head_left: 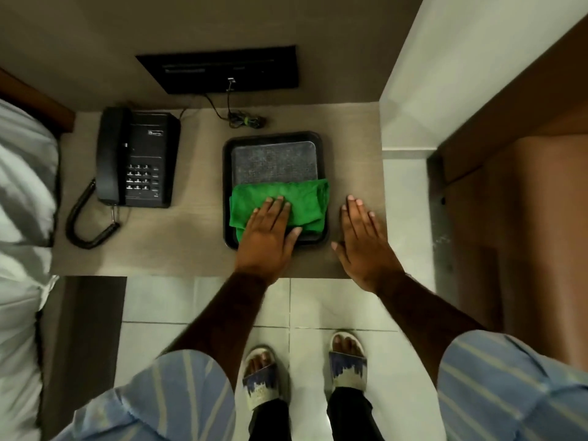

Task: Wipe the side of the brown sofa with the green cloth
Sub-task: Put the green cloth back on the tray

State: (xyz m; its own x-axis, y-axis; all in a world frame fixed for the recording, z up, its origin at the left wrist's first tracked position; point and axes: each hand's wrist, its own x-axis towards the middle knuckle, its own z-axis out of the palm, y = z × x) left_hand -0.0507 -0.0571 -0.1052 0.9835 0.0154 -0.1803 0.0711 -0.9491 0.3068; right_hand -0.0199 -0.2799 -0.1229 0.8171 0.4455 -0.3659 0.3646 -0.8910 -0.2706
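Green cloth (296, 202) on tray (227, 186), part hidden under flat L hand (269, 233)

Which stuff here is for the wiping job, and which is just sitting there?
For the job: green cloth, left hand flat on it, brown sofa at right.

Just there: black tray, grey mat, telephone, cables, right hand resting on the table.

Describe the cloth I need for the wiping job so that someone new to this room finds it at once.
Start at the beige bedside table between the bed and the brown sofa. Right of the black telephone sits a dark tray with a grey mat. The green cloth lies crumpled over the tray's near half, under the flat left hand; it is the only bright green thing there.
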